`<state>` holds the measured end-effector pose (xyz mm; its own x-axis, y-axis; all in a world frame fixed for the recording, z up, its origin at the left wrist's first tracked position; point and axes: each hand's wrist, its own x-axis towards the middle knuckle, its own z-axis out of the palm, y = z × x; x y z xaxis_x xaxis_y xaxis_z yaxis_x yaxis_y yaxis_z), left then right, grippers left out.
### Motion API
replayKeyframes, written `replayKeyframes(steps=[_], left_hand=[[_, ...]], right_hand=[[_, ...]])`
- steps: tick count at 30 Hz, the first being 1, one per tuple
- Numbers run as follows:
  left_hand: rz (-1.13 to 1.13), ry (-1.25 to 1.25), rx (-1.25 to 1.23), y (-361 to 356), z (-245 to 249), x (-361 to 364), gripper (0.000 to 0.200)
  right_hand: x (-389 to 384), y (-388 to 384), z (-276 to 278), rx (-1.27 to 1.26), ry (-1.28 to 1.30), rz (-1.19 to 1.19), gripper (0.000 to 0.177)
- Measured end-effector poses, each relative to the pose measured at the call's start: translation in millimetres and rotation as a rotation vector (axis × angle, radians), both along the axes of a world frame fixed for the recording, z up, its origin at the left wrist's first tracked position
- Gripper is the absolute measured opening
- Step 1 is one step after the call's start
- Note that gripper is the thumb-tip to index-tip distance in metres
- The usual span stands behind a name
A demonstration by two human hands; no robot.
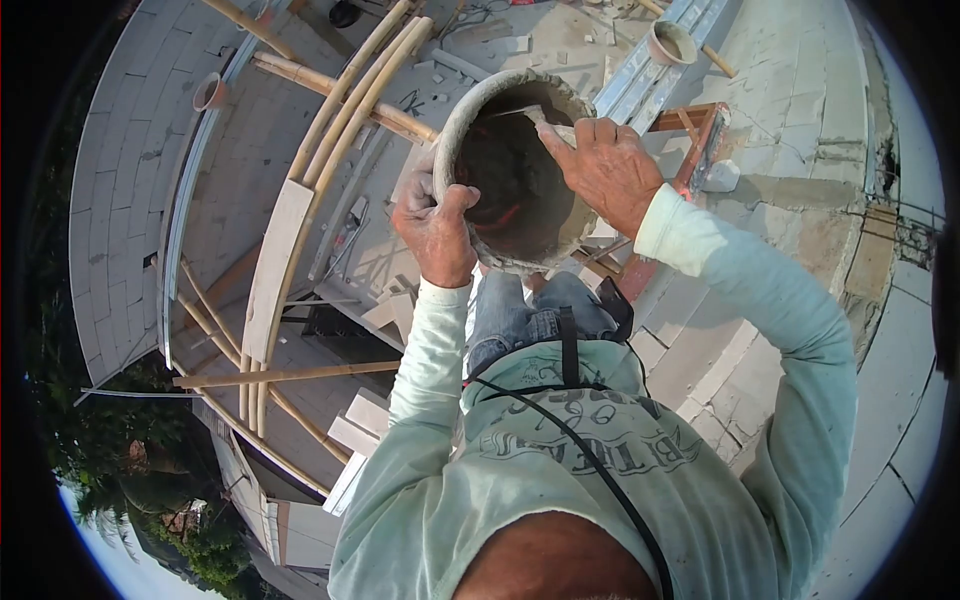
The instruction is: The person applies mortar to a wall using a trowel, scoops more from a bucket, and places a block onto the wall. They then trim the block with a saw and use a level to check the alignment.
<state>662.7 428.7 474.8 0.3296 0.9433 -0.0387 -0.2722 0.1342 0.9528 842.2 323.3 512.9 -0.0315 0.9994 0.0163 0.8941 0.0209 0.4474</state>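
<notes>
We have our left hand (437, 235) clamped on the rim of a bucket (456, 125), between our two grips, and our right hand (612, 172) closed around a tool (534, 113) at its mouth. Grey mix (520, 190) coats its inside; how much is used or left, we cannot tell. Beyond the right grip, a smaller pail (656, 48) holds grey stuff.

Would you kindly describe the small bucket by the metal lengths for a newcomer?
From the large bucket between the left hand and right hand, look up and right to the pale metal lengths. At their right edge is the small bucket; unlike the reddish bucket at far left, its grey contents show plainly.
</notes>
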Motion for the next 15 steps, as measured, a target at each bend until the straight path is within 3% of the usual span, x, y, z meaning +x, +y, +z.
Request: replayKeyframes(steps=[2, 5, 10, 12, 13, 15], left_hand=[[0.036, 0.083, 0.009, 0.4, 0.1, -1.5, 0.010], [0.105, 0.125, 0.121, 4.2, 2.3, -7.2, 0.009], [0.136, 0.113, 0.136, 1.7, -7.3, -8.9, 0.008], [0.104, 0.114, 0.171, -4.1, -8.4, -8.7, 0.009], [0.109, 0.125, 0.185, -8.3, -7.7, -5.1, 0.011], [0.115, 0.120, 0.204, -5.2, -7.4, 2.1, 0.013]], right_hand=[[-13.0, -0.9, -15.1, -0.038, -0.013, -0.028, 0.053], [-38.8, -10.6, -17.3, -0.325, -0.071, -0.113, 0.061], [-70.4, -23.7, -16.5, -0.390, -0.017, -0.085, 0.055], [-81.2, -19.3, -7.5, -0.471, 0.038, -0.116, 0.053], [-70.9, -16.1, -10.2, -0.498, 0.263, -0.068, 0.050], [-54.5, -13.5, 5.0, -0.409, 0.314, -0.071, 0.049]])
